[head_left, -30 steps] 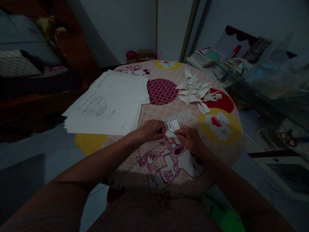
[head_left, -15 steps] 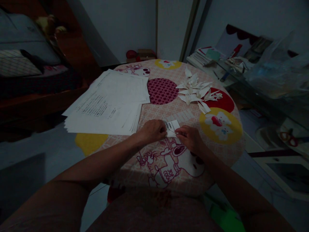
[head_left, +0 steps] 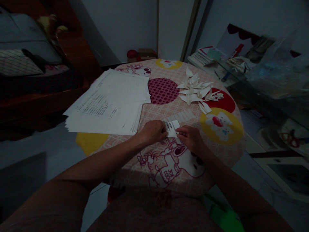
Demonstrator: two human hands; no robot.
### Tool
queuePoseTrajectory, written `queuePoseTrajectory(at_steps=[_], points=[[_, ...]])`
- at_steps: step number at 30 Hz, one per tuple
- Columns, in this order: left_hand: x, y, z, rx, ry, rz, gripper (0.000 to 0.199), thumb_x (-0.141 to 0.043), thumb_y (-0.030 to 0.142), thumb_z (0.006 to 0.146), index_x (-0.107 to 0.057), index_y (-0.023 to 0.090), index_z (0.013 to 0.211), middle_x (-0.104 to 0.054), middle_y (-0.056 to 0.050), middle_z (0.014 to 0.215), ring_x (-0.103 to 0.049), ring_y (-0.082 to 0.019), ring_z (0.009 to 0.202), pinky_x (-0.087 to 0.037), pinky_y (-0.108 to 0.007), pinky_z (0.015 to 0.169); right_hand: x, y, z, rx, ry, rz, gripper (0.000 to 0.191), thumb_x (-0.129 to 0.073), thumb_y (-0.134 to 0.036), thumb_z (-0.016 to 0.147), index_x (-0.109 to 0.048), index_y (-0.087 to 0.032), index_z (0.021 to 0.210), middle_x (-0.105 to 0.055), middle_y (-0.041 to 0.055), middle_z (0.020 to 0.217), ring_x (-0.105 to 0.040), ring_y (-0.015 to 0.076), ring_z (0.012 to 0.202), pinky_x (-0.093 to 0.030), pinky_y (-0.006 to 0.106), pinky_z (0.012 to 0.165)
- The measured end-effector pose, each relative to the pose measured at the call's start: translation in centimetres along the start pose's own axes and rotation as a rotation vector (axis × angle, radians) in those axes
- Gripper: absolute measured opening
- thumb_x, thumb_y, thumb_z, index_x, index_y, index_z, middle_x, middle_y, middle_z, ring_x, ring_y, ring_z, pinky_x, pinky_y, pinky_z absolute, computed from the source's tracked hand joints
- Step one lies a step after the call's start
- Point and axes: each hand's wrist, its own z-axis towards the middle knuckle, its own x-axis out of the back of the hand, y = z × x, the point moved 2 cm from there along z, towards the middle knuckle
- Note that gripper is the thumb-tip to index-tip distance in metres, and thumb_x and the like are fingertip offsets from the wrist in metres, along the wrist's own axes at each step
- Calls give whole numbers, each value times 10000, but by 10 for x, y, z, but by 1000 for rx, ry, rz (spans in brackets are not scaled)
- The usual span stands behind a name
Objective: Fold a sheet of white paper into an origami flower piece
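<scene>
A small folded piece of printed paper (head_left: 173, 126) lies low over the patterned tablecloth (head_left: 154, 112), between my two hands. My left hand (head_left: 155, 130) is closed on its left edge, with the fingertips curled out of sight. Thumb and forefinger of my right hand (head_left: 190, 137) pinch the paper's right side. Beyond them, to the right, several folded paper cranes (head_left: 196, 87) lie in a heap. On the left of the round table rests a thick stack of printed sheets (head_left: 106, 103).
At the right stands a glass-topped shelf with books (head_left: 205, 57), a clear plastic bag (head_left: 277, 71) and red-handled scissors (head_left: 291, 138). A wooden seat with a plaid cushion (head_left: 19, 62) is at the left. Something green (head_left: 225, 217) is on the floor at lower right.
Both hands stay in nearly the same place on the folded paper. The right fingers have shifted slightly at its edge, and the whole view has moved a little.
</scene>
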Motion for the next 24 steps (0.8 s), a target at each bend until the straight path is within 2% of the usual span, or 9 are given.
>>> queuePoseTrajectory(at_steps=[10,14,19,24], points=[[2,2,0,-4,-24,10,219,-566,295,807,-736,160,786,-699,-81,750,-614,-173,684,-389,-278,625,2,-11,4,-123,-27,-13,278,-664,-37,696,-767,-149,929,-673,4,674,-566,123,591,-426,240,603],[1,1,0,-28,0,2,206,-572,283,807,-731,156,777,-697,-85,753,-608,-171,670,-391,-281,620,3,-10,3,-89,-37,-30,297,-645,-53,708,-753,-162,963,-667,0,665,-570,132,598,-426,247,606],[-1,-1,1,-41,16,-4,211,-564,283,813,-723,151,771,-697,-89,759,-603,-163,674,-394,-278,628,4,3,-3,-10,-49,65,349,-645,-78,719,-713,-152,1053,-676,-2,710,-568,123,602,-436,245,617],[-1,-1,1,-30,-4,-2,227,-559,293,818,-732,145,816,-708,-110,822,-619,-191,710,-407,-306,654,5,5,-3,-12,-63,34,351,-627,-73,729,-710,-137,1064,-672,0,710,-563,120,611,-434,253,641]])
